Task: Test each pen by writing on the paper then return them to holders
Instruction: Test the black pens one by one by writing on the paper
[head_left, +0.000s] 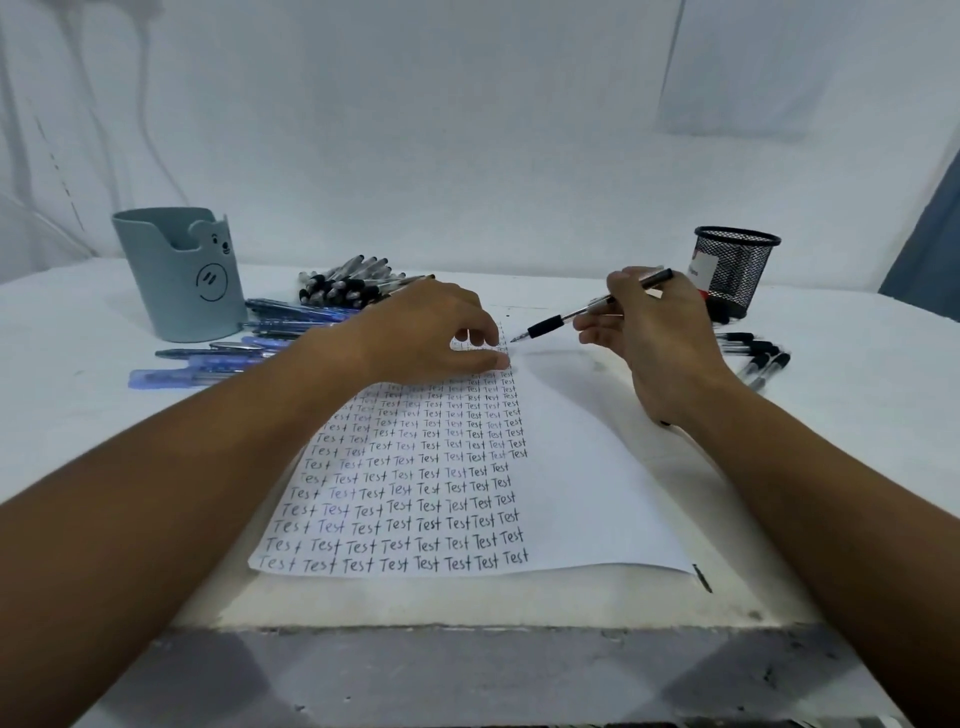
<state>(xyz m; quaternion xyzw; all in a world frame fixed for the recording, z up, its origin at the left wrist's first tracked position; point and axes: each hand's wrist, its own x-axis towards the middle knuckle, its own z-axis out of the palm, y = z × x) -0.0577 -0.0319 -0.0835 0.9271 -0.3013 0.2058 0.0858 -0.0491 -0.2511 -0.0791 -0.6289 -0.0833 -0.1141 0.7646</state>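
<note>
A white paper (587, 467) lies in front of me, its left half filled with rows of the word "Test". My left hand (431, 332) rests with its fingertips on the far end of the sheet. My right hand (654, 332) holds a black pen (576, 314) above the paper's far right part, tip pointing left and hanging just off the sheet. A grey-blue bear holder (179, 275) stands at the far left. A black mesh holder (735, 270) stands at the far right.
Loose blue pens (218, 358) lie beside the bear holder, and a heap of black pens (348, 286) sits behind my left hand. A few black pens (758, 353) lie near the mesh holder. The table's front edge (467, 623) runs close to me.
</note>
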